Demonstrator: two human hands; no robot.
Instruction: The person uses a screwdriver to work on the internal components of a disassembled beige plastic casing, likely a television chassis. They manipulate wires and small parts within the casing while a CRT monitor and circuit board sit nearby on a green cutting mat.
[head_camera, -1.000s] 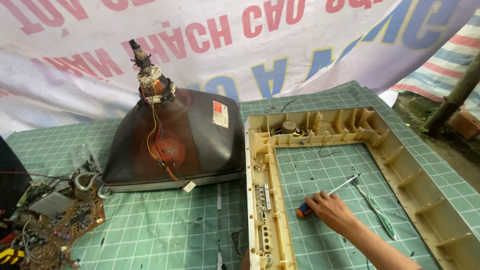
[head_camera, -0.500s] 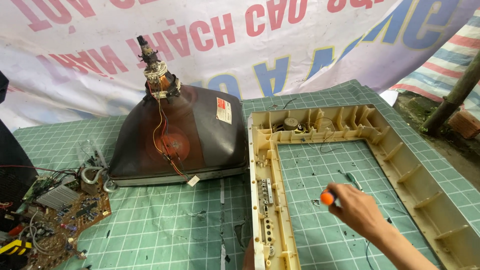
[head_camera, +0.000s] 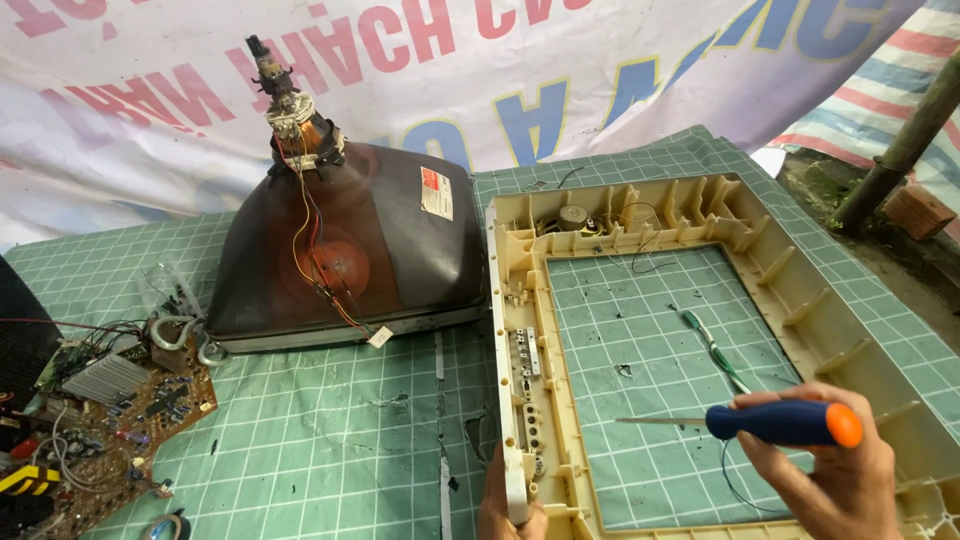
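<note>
My right hand (head_camera: 835, 465) is wrapped around a screwdriver (head_camera: 745, 422), fingers closed on its blue handle with the orange cap pointing out to the right. Its thin metal shaft runs level to the left and ends over the green cutting mat (head_camera: 330, 440), inside the opening of the cream plastic frame (head_camera: 525, 350). The tip touches nothing that I can make out.

My left hand (head_camera: 510, 505) is at the bottom edge of view, gripping the near left corner of that frame; only the fingers and part of the palm show, closed on the plastic edge. The frame lies flat on the bench, its ribbed inner side up, with a small round speaker (head_camera: 572, 217) and some thin dark wires in its far rail. A strip with small buttons runs down the left rail. Inside the opening, a green wire (head_camera: 715, 350) lies loose on the mat, just beyond the screwdriver handle.

To the left of the frame, just beside it, a dark picture tube (head_camera: 340, 255) rests face down, its neck standing upward with yellow and red wires trailing down its back. Farther left, near the bench edge, sits a brown circuit board (head_camera: 120, 400) with a finned metal heat sink and tangled leads. A white banner with coloured lettering (head_camera: 450, 70) hangs behind everything.
</note>
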